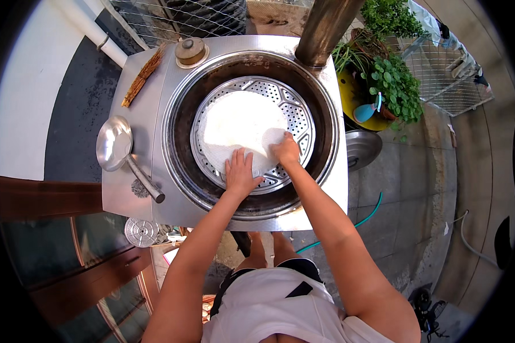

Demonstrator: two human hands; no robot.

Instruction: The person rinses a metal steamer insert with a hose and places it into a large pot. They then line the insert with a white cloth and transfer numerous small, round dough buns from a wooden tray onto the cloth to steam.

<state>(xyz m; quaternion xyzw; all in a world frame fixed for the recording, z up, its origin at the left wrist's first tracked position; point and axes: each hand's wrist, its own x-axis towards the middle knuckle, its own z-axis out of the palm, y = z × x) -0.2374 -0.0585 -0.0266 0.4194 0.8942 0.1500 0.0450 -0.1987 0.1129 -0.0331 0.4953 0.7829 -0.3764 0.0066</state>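
Note:
A round white steamer liner [231, 115] with a fine mesh texture lies on a perforated metal steamer rack [298, 113], left of the rack's centre. The rack sits inside a large wok [184, 171] with dark walls, set into a metal stove top. My left hand [239, 173] rests flat on the liner's near edge, fingers spread, thumb over the rack. At the liner's right edge, my right hand [286, 151] has its fingers curled in and seems to pinch the liner. Strong sunlight washes out much of the liner's surface.
A metal ladle [115, 143] lies on the stove's left side beside a steel-wool scourer [140, 188]. Behind them are a piece of wood [143, 77] and a small round lidded fitting [190, 51]. A stovepipe [326, 34] rises at the back right. Potted plants [390, 79] stand beyond.

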